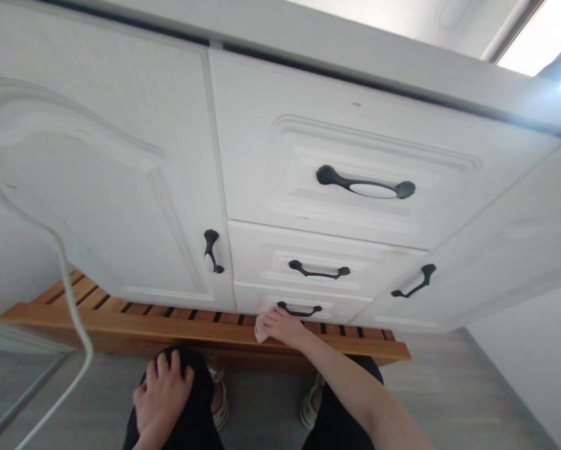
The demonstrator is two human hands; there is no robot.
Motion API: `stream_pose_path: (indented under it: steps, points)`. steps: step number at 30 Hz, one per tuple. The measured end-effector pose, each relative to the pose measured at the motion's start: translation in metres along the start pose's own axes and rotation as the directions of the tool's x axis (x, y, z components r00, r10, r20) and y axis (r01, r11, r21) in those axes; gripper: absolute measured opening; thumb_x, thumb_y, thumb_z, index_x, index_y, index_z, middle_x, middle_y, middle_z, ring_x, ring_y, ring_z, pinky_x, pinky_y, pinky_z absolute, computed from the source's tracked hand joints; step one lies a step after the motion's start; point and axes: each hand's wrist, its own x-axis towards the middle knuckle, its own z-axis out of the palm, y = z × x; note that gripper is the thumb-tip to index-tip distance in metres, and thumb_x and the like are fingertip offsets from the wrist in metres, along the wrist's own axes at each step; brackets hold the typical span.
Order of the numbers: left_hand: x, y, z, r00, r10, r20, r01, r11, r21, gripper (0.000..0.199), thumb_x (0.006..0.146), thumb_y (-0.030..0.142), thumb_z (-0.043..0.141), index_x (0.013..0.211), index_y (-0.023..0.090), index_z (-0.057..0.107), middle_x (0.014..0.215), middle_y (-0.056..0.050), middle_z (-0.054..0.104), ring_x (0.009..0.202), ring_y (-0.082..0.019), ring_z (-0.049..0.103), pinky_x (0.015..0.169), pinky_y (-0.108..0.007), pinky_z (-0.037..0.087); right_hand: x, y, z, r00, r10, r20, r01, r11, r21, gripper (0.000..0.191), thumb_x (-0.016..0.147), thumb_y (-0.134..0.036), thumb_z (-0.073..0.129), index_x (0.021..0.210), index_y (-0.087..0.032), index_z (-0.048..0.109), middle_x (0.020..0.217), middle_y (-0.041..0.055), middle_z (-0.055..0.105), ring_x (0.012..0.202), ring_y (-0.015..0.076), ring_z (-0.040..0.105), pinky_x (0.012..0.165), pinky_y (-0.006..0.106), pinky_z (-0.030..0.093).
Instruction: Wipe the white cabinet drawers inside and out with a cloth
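Low down, right hand [280,326] against bottom drawer [303,302].

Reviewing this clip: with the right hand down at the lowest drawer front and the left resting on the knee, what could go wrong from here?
1. The right hand presses a small white cloth low on the bottom drawer, just above the wooden slatted rack; knuckles could scrape the rack's edge.
2. The drawer handle sits just above the fingers and might snag them.
3. A white cable hangs beside the left hand and may catch an arm.
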Motion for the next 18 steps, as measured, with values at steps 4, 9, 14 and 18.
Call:
stream_pose_path:
  steps: [4,9,14,18]
  points:
    - [0.0,0.0,0.001,1.0,-0.007,-0.007,0.007,1.0,0.019,0.06,0.103,0.036,0.02,0.147,0.008,0.051,0.144,-0.022,0.055,0.136,-0.037,0.046,0.088,-0.045,0.045,-0.075,0.021,-0.019,0.99,0.13,0.053,-0.128,0.991,-0.04,0.017,0.099,-0.018,0.064,0.11,-0.027,0.072,0.111,-0.0011,0.073,0.106,0.0152,0.062,0.092,0.029,0.048]
    - [0.0,0.004,-0.002,1.0,-0.014,0.004,0.014,0.999,0.03,0.062,0.104,0.037,0.016,0.147,0.01,0.05,0.143,-0.02,0.055,0.135,-0.036,0.046,0.088,-0.043,0.043,-0.14,0.028,-0.055,0.92,0.393,-0.003,-0.39,0.912,-0.127,0.012,0.09,-0.015,0.075,0.09,-0.027,0.077,0.089,0.0018,0.073,0.093,0.0218,0.06,0.101,0.04,0.042]
    - [0.003,0.004,0.004,0.999,0.012,0.032,-0.012,1.0,-0.006,0.063,0.102,0.039,0.013,0.145,0.011,0.05,0.137,-0.02,0.058,0.132,-0.036,0.049,0.088,-0.044,0.043,-0.15,0.038,-0.104,0.724,0.616,-0.311,-0.661,0.748,-0.058,0.035,0.093,-0.014,0.071,0.12,-0.035,0.075,0.118,0.0054,0.071,0.114,0.0261,0.053,0.109,0.047,0.033]
    - [0.004,0.005,0.007,1.0,-0.002,0.027,0.003,0.998,-0.059,0.065,0.099,0.046,0.012,0.138,0.015,0.054,0.132,-0.018,0.059,0.128,-0.035,0.052,0.088,-0.046,0.044,-0.143,0.044,-0.093,0.644,0.69,-0.33,-0.705,0.703,0.096,0.024,0.094,-0.021,0.072,0.11,-0.038,0.079,0.11,0.0027,0.072,0.114,0.024,0.052,0.107,0.042,0.029]
